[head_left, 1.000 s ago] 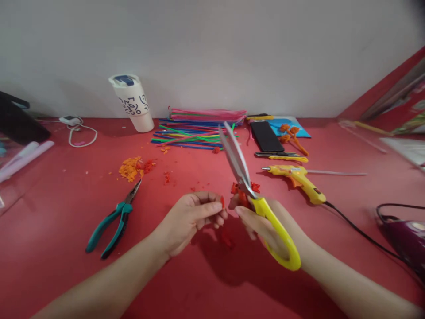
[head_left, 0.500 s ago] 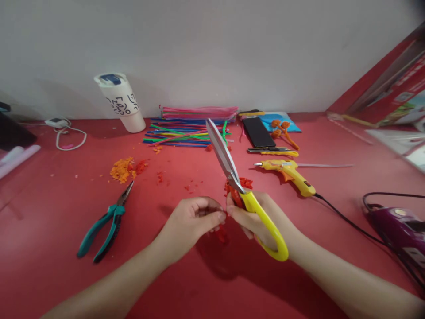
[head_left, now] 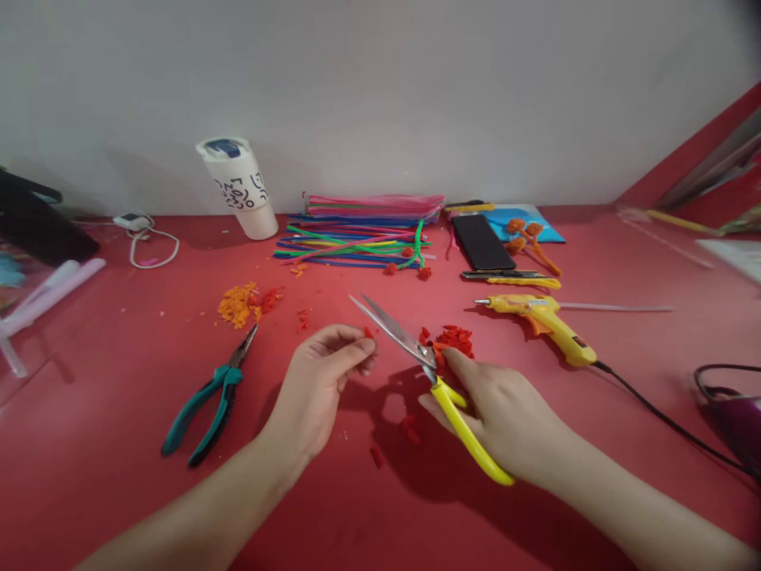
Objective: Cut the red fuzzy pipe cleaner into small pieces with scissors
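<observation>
My right hand [head_left: 505, 404] is closed around the handles of yellow-handled scissors [head_left: 455, 404]. Their blades point up and to the left, with the tips slightly apart. Between thumb and fingertips of my left hand [head_left: 326, 373] is a small red piece [head_left: 368, 333], left of the blades. A pile of small red pieces [head_left: 456, 341] lies just beyond my right hand, partly covered by it. Below the hands, a loose red piece [head_left: 376, 457] rests on the red table [head_left: 333, 515].
Pliers [head_left: 219, 396] lie at left near orange scraps [head_left: 236, 305]. Pipe cleaners [head_left: 357, 238], a white tumbler [head_left: 241, 190] and a phone [head_left: 483, 242] are at the back. On the right are a utility knife [head_left: 511, 277] and a corded yellow glue gun [head_left: 541, 313].
My hands have moved apart, and the left now holds the red piece clear of the right. The scissors have swung lower with their blades parted. The view has shifted slightly left.
</observation>
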Available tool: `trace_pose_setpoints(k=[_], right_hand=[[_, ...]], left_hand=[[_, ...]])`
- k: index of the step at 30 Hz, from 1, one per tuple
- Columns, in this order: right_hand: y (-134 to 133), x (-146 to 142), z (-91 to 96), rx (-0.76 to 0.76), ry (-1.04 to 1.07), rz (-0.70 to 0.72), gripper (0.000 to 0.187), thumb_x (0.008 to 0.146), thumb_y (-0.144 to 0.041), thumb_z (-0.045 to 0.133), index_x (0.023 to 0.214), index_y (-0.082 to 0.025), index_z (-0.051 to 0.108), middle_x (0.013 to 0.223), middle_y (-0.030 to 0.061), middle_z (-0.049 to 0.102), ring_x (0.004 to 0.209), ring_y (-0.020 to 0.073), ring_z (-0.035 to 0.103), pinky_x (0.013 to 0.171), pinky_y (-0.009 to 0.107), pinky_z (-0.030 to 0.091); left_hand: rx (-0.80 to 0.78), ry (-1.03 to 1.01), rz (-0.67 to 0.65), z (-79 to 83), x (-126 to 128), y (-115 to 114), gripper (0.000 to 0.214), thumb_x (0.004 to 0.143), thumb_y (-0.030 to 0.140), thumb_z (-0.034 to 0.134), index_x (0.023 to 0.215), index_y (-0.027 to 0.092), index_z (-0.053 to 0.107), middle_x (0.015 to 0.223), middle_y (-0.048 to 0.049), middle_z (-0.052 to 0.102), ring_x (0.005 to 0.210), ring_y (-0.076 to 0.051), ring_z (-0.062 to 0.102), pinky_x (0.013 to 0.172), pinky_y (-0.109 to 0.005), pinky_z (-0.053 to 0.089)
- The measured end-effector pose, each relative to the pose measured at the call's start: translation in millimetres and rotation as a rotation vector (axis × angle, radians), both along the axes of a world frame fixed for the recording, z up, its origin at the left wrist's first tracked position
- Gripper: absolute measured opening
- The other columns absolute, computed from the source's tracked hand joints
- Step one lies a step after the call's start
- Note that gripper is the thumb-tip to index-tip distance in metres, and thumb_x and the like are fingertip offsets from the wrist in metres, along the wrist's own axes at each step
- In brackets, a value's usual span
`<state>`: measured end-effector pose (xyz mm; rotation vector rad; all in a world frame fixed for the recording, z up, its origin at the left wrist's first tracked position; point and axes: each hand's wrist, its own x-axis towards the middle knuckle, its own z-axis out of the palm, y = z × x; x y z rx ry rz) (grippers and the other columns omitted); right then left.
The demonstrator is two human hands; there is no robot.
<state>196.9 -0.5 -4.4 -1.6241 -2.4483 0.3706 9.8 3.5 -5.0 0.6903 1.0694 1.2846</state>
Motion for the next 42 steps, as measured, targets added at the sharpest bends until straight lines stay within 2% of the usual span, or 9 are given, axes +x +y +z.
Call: trace_pose_setpoints(k=[4,10,15,22,35,42], right_hand=[[-1,0,-9.1,0.092,-0.16,0.094,0.03,0.084,-0.046,0.032,0.077,-0.019,0.043,0.056,0.0022,0.056,0.044,0.0164,0.05,0.044,0.025,0.019],[-1,3,-12.7,0.203,-0.188,0.132,0.036,0.084,-0.05,0.028,0.073,-0.019,0.042,0.046,0.0003,0.051,0.038,0.0169,0.049,0.042,0.025,0.017],[0,5,-14.3,0.217,-0.178,0.158,0.028,0.085,-0.043,0.031,0.075,-0.019,0.041,0.046,-0.0003,0.053,0.038,0.0162,0.049,0.042,0.025,0.017],[0,4,-13.5,0.235,-0.159,0.162,0.033,0.085,-0.048,0.029,0.071,-0.02,0.039,0.042,-0.0011,0.051,0.034,0.0154,0.047,0.041,0.025,0.015],[-1,7,-15.6,0.301,-0.176,0.194,0.032,0.086,-0.046,0.028,0.069,-0.021,0.037,0.041,-0.0023,0.048,0.033,0.0149,0.045,0.04,0.024,0.016],[1,6,-17.7,0.286,-0.183,0.181,0.035,0.086,-0.049,0.027,0.068,-0.022,0.037,0.04,-0.0027,0.047,0.034,0.0141,0.044,0.04,0.024,0.015]], left_hand=[[0.036,-0.021,0.037,1.4,-5,2,0.006,0.066,0.011,0.061,0.062,0.015,0.059,0.057,0.0035,0.055,0.054,-0.006,0.05,0.056,-0.018,0.039],[0.045,-0.046,0.067,1.7,-7,3,0.008,0.067,0.01,0.06,0.061,0.015,0.058,0.059,0.0034,0.055,0.055,-0.006,0.05,0.058,-0.019,0.039],[0.05,-0.037,0.051,1.7,-9,5,0.007,0.068,0.011,0.059,0.063,0.015,0.059,0.061,0.0031,0.055,0.056,-0.006,0.05,0.058,-0.018,0.039],[0.048,-0.032,0.057,1.4,-9,5,0.004,0.066,0.013,0.062,0.063,0.015,0.06,0.06,0.0031,0.056,0.055,-0.006,0.051,0.058,-0.019,0.04],[0.056,-0.049,0.048,2.5,-10,4,0.003,0.068,0.013,0.062,0.066,0.015,0.062,0.061,0.0031,0.057,0.056,-0.006,0.051,0.058,-0.019,0.04],[0.053,-0.044,0.042,3.4,-10,4,0.002,0.069,0.014,0.062,0.068,0.015,0.063,0.062,0.003,0.057,0.056,-0.006,0.052,0.058,-0.018,0.041]])
